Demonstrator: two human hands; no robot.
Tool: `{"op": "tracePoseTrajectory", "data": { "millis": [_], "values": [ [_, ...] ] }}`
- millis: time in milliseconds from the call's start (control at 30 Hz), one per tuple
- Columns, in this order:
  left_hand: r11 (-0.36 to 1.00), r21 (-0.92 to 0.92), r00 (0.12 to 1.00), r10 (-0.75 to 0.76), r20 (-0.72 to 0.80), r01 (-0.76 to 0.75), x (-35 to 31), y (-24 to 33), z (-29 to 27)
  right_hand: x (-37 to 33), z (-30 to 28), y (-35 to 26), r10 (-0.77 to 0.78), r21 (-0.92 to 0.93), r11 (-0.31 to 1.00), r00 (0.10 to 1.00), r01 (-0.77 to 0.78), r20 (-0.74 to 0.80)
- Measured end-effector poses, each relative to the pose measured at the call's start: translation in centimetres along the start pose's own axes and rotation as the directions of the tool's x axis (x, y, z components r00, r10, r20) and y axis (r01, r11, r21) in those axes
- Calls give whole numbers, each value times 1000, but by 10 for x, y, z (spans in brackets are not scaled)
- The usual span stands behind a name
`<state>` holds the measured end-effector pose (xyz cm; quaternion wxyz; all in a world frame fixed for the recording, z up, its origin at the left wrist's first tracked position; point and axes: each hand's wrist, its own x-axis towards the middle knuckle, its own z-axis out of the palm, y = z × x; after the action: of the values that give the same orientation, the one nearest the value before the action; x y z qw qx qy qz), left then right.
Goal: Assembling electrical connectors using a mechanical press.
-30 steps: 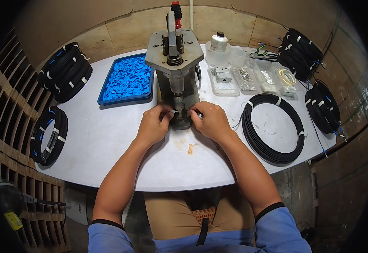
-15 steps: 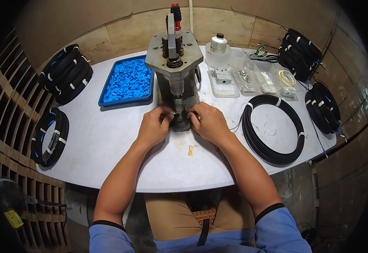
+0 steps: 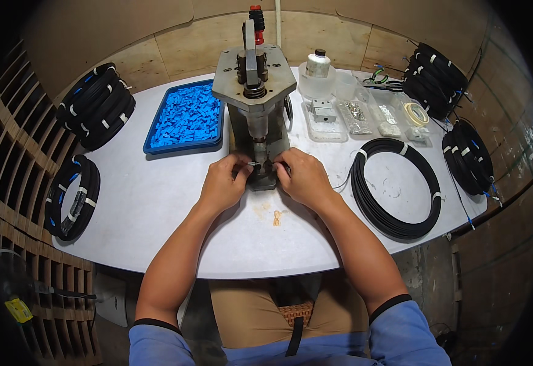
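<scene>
- At the foot of the press (image 3: pixel 231 88), below its ram (image 3: pixel 258 125), a small pale piece (image 3: pixel 253 163) shows at the fingertips of the left hand (image 3: pixel 222 180).
- Just left of the press's foot, that hand is pinched closed on the piece, its far end too small to make out.
- Just right of the press's foot, the right hand (image 3: pixel 305 173) bends its fingertips inward; whether they are closed on something, I cannot tell.
- In front of the press, a crumpled orange scrap (image 3: pixel 277 218) lies on the white table (image 3: pixel 279 259).
- Left of the press, blue bits (image 3: pixel 187 116) fill a dark tray (image 3: pixel 184 148).
- Right of the press, a big black coil (image 3: pixel 359 177) lies flat, bound with white ties.
- Right of the press and farther back are a bottle (image 3: pixel 318 66), a metal block (image 3: pixel 323 112) and a tape roll (image 3: pixel 416 114).
- Well left of the press, more black cable (image 3: pixel 95 107) is stacked.
</scene>
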<state>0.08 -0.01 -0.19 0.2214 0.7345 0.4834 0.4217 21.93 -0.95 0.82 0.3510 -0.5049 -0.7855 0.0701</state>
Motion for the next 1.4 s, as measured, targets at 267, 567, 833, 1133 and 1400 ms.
{"op": "tracePoseTrajectory", "data": {
  "millis": [267, 567, 833, 1133, 1400],
  "values": [
    [1000, -16, 1000, -5, 10, 5, 0, 4, -1, 0, -1, 1, -11, -9, 1000, 1000, 11, 4],
    [999, -49, 1000, -15, -28, 14, 1, 2, 2, 2, -1, 1, -24, 41, 999, 998, 26, -49],
    [999, -13, 999, -33, -34, 32, 3, 0, 4, 3, 6, 5, -65, -41, 997, 995, 61, -81],
    [999, -25, 999, -37, -40, 36, 3, 0, 4, 3, 5, 3, -67, -56, 996, 995, 63, -70],
    [999, -20, 999, -34, -27, 33, 3, 0, 3, 3, 4, 2, -59, -63, 996, 997, 56, -54]
  ]
}}
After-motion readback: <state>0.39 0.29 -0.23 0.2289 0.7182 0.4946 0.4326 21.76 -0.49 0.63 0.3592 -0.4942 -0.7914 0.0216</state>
